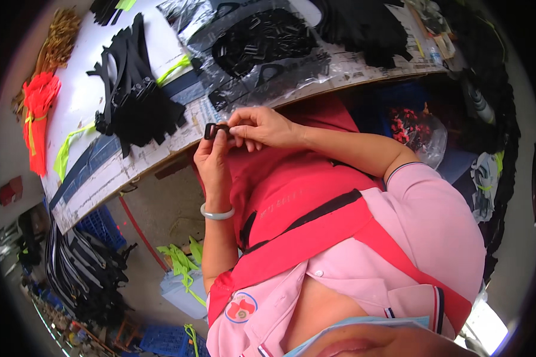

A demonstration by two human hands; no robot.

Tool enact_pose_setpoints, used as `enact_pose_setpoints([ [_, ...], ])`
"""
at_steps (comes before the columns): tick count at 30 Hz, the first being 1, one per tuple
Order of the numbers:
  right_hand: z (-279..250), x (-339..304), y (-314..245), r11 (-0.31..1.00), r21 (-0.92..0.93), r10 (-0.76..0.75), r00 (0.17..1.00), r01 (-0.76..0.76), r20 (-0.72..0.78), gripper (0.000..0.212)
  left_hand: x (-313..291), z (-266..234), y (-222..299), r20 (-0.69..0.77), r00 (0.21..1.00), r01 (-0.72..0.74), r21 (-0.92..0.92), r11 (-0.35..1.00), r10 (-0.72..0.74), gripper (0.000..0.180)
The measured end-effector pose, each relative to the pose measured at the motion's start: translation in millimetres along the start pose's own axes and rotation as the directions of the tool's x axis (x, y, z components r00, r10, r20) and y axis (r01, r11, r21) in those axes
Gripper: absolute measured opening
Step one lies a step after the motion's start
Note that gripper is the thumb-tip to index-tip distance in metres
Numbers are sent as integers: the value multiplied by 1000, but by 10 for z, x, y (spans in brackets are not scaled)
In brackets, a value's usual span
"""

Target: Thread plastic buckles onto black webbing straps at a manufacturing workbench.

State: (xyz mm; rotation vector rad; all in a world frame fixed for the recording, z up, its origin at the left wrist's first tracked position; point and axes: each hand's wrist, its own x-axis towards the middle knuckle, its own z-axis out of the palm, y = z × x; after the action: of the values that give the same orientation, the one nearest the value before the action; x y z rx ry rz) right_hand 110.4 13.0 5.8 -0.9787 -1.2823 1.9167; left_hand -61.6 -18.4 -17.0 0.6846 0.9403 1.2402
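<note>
At the near edge of the table, my left hand (213, 153) is closed, pinching a small black plastic buckle (209, 131) between thumb and fingers. The buckle looks like a rectangular frame with an opening. My right hand (265, 127) meets it from the other side, its thumb and forefinger pressed together at the buckle's right end. Whether a bit of strap is also in that pinch is hidden by the fingers. Just beyond my hands, a clear plastic bag (235, 89) lies spread with a heap of small black buckles (265, 44) on it.
A bundle of black straps (140, 107) lies left on the table (110, 178), with neon yellow ties (71, 149) near it. An orange bundle (37, 128) hangs at the far left. More black straps (369, 30) lie back right. Below stand blue crates (101, 226) and hanging black strips (83, 268).
</note>
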Motion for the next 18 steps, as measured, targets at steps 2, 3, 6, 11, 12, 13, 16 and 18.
enact_pose_setpoints([
  [2, -222, -108, -242, 910, -404, -98, 995, 97, 19, 15, 1, 150, 124, -7, 999, 45, -22, 999, -45, 21],
  [3, -367, -154, -313, 742, -623, -323, 946, 248, -8, 14, 5, 120, 146, 32, 997, 75, -31, 997, -74, 21],
  [6, -813, -392, -711, 463, -858, -566, 819, 223, -92, 12, -6, 14, 142, 68, 991, 116, -7, 993, -115, 22],
  [11, -1608, -886, -1154, 244, -944, -729, 600, -224, -331, 17, -71, -132, 21, -3, 984, 178, 105, 978, -179, 26],
  [12, -1800, -957, -1162, 123, -944, -782, 555, -308, -283, 20, -66, -126, 3, 6, 980, 197, 122, 973, -199, 26],
  [13, -2016, -1003, -1119, 20, -932, -798, 555, -363, -234, 22, -49, -83, -10, 13, 979, 200, 125, 972, -203, 26],
  [16, -2283, -974, -983, -75, -901, -795, 572, -427, -205, 26, -16, 53, -13, 29, 971, 228, 164, 960, -236, 25],
  [18, -2213, -896, -1000, -76, -902, -778, 591, -424, -212, 28, -31, 133, -14, 76, 971, 205, 219, 954, -226, 24],
])
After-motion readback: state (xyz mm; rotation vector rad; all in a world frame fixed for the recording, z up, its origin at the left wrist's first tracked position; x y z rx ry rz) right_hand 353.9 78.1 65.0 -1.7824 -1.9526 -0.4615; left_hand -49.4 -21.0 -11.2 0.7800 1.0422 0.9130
